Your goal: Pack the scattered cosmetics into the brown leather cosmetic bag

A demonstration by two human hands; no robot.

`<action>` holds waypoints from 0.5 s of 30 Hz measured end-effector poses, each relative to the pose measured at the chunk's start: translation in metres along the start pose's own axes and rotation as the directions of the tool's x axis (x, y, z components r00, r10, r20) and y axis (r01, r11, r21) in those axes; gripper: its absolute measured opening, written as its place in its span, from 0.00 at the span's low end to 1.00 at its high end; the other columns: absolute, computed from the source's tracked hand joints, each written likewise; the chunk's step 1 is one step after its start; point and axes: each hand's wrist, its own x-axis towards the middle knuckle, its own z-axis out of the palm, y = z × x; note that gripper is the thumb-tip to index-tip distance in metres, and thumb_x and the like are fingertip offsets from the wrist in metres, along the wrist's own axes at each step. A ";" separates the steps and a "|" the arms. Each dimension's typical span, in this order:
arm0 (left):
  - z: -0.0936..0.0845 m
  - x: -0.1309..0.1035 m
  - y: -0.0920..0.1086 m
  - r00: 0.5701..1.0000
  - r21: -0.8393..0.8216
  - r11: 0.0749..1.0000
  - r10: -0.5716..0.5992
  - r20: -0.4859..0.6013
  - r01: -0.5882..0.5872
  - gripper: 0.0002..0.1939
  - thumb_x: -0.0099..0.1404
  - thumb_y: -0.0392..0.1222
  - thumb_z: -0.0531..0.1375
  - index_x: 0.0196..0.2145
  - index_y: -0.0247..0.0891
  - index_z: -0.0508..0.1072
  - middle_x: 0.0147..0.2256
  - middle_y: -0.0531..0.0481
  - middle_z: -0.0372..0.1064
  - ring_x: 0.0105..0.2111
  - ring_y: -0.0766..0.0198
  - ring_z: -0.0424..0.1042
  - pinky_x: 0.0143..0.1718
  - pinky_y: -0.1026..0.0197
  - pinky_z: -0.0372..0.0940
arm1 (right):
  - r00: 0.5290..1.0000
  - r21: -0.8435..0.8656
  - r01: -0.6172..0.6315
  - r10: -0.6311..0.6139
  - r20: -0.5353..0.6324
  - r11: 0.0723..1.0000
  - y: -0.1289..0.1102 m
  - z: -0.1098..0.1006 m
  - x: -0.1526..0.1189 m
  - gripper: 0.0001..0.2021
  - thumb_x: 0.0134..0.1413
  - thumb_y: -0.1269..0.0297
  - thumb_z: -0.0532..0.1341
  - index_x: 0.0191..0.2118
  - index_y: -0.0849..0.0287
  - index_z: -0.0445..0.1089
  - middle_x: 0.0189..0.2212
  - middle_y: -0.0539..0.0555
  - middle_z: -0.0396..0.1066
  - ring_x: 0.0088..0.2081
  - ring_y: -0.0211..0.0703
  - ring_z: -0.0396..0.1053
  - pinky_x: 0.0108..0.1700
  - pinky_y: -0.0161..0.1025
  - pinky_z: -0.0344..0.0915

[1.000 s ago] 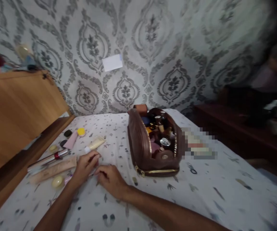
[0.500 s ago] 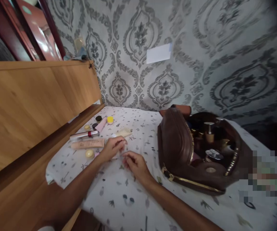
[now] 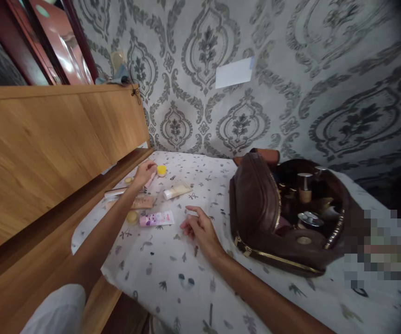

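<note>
Nearest, the patterned sheet (image 3: 172, 283) spreads across the surface, with a white sleeve (image 3: 59, 308) at its left. Above it the right hand (image 3: 202, 232) hangs with fingers spread and lightly curled, gripping nothing that shows. Just beside it a purple-and-white squeeze tube (image 3: 157, 219) lies flat, its lilac cap end near a pale yellow round pot (image 3: 132, 217).

At right stands a brown toiletry bag (image 3: 254, 195), its gold zip open. At least 2 items show inside, a silver-capped foundation bottle (image 3: 305, 188) and a silver-topped container (image 3: 310, 219).

Beyond the pot, a peach tube (image 3: 144, 202) and a slim silver tube (image 3: 115, 192) lie partly behind the left forearm, and a cream tube with a white cap (image 3: 178, 189) rests apart from them. Farther off, the left hand (image 3: 145, 172) is at a pink tube (image 3: 150, 180), beside a yellow-lidded jar (image 3: 161, 170); whether its fingers pinch the tube, I cannot tell.

The handling looks midway: 4 squeeze tubes lie out in loose order, the purple-and-white one released, the pink one being attended to, while the bag holds its own share. How many pieces remain to be handled is unclear.
</note>
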 end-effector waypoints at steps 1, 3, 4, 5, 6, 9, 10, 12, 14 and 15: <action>0.005 0.006 -0.005 1.000 0.064 0.998 -0.005 0.013 0.005 0.12 0.60 0.47 0.60 0.34 0.35 0.72 0.33 0.47 0.72 0.35 0.59 0.71 0.37 0.59 0.67 | 1.000 0.000 0.000 0.000 -0.001 1.000 0.000 0.000 0.000 0.24 0.51 0.52 0.58 0.50 0.61 0.63 0.23 0.49 0.72 0.22 0.39 0.65 0.22 0.34 0.57; 0.014 0.015 -0.013 0.999 0.182 0.983 -0.015 0.033 0.008 0.12 0.59 0.43 0.62 0.40 0.35 0.74 0.39 0.44 0.73 0.41 0.55 0.71 0.47 0.54 0.66 | 1.000 0.000 -0.003 0.003 0.003 1.000 0.001 0.000 0.001 0.24 0.51 0.51 0.58 0.50 0.60 0.62 0.23 0.48 0.71 0.22 0.39 0.65 0.22 0.33 0.57; 0.019 0.018 -0.016 0.999 0.233 0.972 -0.017 0.043 0.007 0.14 0.58 0.41 0.62 0.43 0.35 0.74 0.43 0.42 0.72 0.45 0.53 0.70 0.51 0.52 0.64 | 1.000 0.002 -0.005 0.005 0.003 1.000 0.001 0.000 0.001 0.23 0.51 0.52 0.58 0.50 0.60 0.62 0.22 0.48 0.71 0.21 0.39 0.65 0.21 0.33 0.56; 0.023 0.020 -0.019 0.998 0.279 0.960 -0.019 0.053 0.003 0.17 0.58 0.40 0.62 0.45 0.35 0.73 0.46 0.41 0.72 0.48 0.51 0.69 0.54 0.51 0.61 | 1.000 0.002 -0.006 0.006 0.005 1.000 0.001 0.000 0.001 0.23 0.51 0.52 0.58 0.50 0.60 0.62 0.22 0.48 0.71 0.21 0.39 0.65 0.21 0.33 0.56; 0.027 0.023 -0.021 0.998 0.320 0.947 -0.020 0.065 -0.001 0.19 0.58 0.39 0.63 0.48 0.35 0.72 0.48 0.40 0.71 0.51 0.50 0.67 0.57 0.51 0.59 | 1.000 0.001 -0.006 0.006 0.008 1.000 0.001 0.000 0.001 0.23 0.51 0.52 0.57 0.49 0.60 0.62 0.22 0.48 0.70 0.21 0.38 0.65 0.21 0.33 0.56; 0.037 0.029 -0.026 0.995 0.414 0.910 -0.031 0.097 -0.012 0.21 0.60 0.40 0.62 0.51 0.35 0.71 0.52 0.39 0.69 0.56 0.49 0.65 0.59 0.53 0.57 | 1.000 -0.002 -0.001 0.001 0.010 1.000 0.002 -0.001 0.001 0.22 0.52 0.51 0.57 0.49 0.60 0.62 0.22 0.47 0.70 0.21 0.38 0.64 0.21 0.33 0.56; 0.040 0.031 -0.027 0.994 0.437 0.899 -0.037 0.105 -0.013 0.20 0.60 0.41 0.62 0.51 0.36 0.71 0.51 0.39 0.69 0.55 0.49 0.65 0.58 0.53 0.57 | 1.000 -0.004 -0.001 0.001 0.012 1.000 0.002 -0.001 0.002 0.22 0.52 0.51 0.57 0.48 0.60 0.63 0.22 0.47 0.69 0.20 0.37 0.64 0.21 0.33 0.56; 0.044 0.033 -0.028 0.992 0.471 0.882 -0.050 0.113 -0.009 0.19 0.60 0.41 0.63 0.49 0.36 0.71 0.50 0.40 0.70 0.53 0.49 0.67 0.56 0.54 0.59 | 1.000 -0.006 -0.001 0.001 0.015 1.000 0.003 -0.001 0.002 0.21 0.52 0.50 0.56 0.47 0.60 0.63 0.21 0.47 0.69 0.20 0.37 0.64 0.21 0.33 0.55; 0.046 0.034 -0.029 0.992 0.488 0.873 -0.059 0.109 -0.001 0.17 0.60 0.41 0.63 0.47 0.37 0.72 0.48 0.41 0.72 0.51 0.50 0.69 0.53 0.55 0.61 | 1.000 -0.003 0.003 -0.003 0.022 1.000 0.003 -0.002 0.002 0.20 0.53 0.50 0.57 0.47 0.59 0.63 0.22 0.47 0.69 0.20 0.37 0.64 0.21 0.33 0.55; 0.047 0.034 -0.028 0.993 0.489 0.872 -0.062 0.102 0.004 0.16 0.60 0.40 0.63 0.47 0.38 0.72 0.47 0.41 0.72 0.50 0.50 0.69 0.52 0.56 0.61 | 1.000 0.002 0.004 -0.004 0.025 1.000 0.003 -0.002 0.002 0.20 0.53 0.50 0.57 0.47 0.59 0.63 0.22 0.47 0.70 0.20 0.37 0.65 0.21 0.32 0.55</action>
